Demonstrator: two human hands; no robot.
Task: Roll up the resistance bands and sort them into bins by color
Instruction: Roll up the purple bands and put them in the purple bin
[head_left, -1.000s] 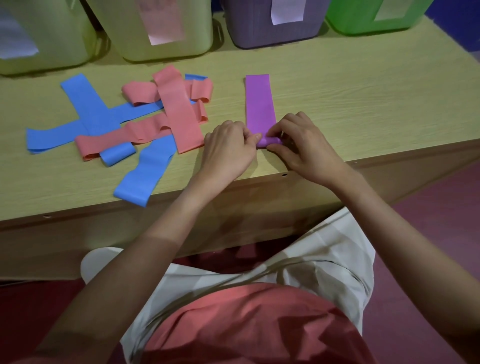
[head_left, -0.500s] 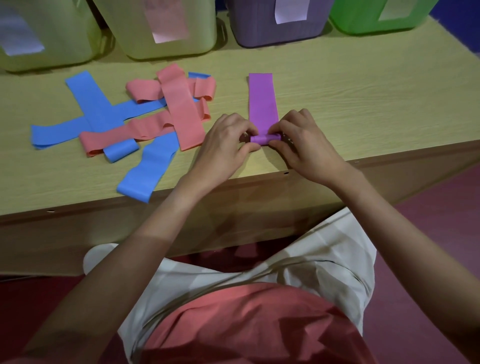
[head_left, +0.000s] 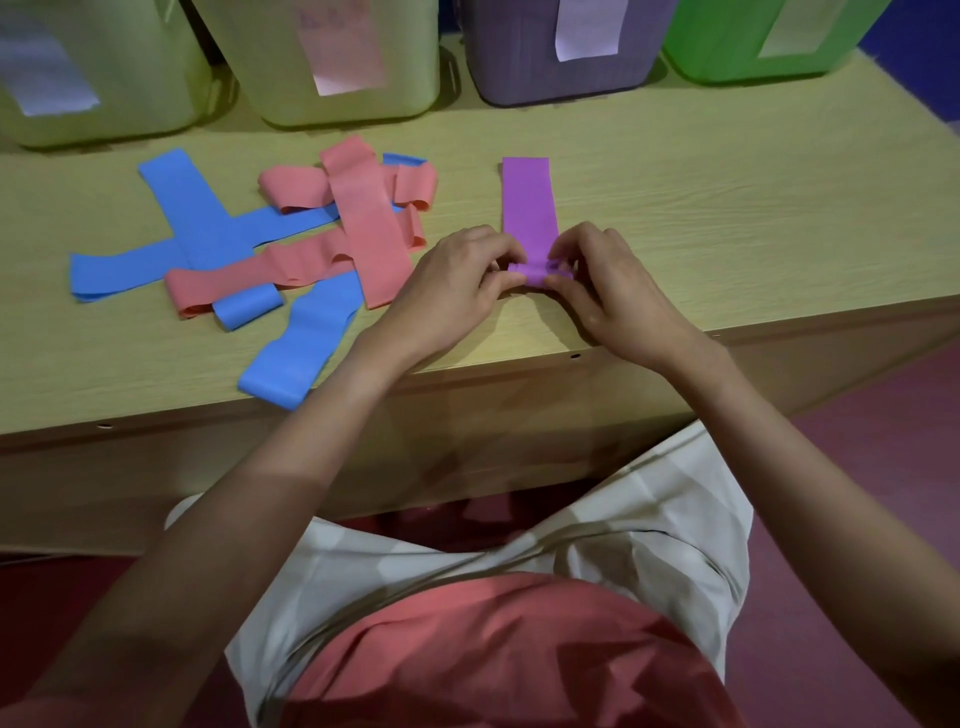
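A purple resistance band (head_left: 527, 200) lies flat on the wooden table (head_left: 727, 218), its near end curled into a small roll. My left hand (head_left: 452, 291) and my right hand (head_left: 608, 291) both pinch that roll from either side. To the left lies a tangle of several pink bands (head_left: 363, 218) crossing several blue bands (head_left: 197, 218); one blue band (head_left: 298, 348) reaches the table's front edge. Along the back stand a purple bin (head_left: 561, 52), a green bin (head_left: 769, 41) and two pale yellow-green bins (head_left: 337, 62).
Each bin carries a paper label on its front. The table's front edge (head_left: 519, 374) runs just below my hands, with my lap beneath it. Bare tabletop stretches to the right of the purple band.
The roll at the purple band's near end has grown and moved away from me, leaving a shorter flat part. Both hands have moved forward with it.
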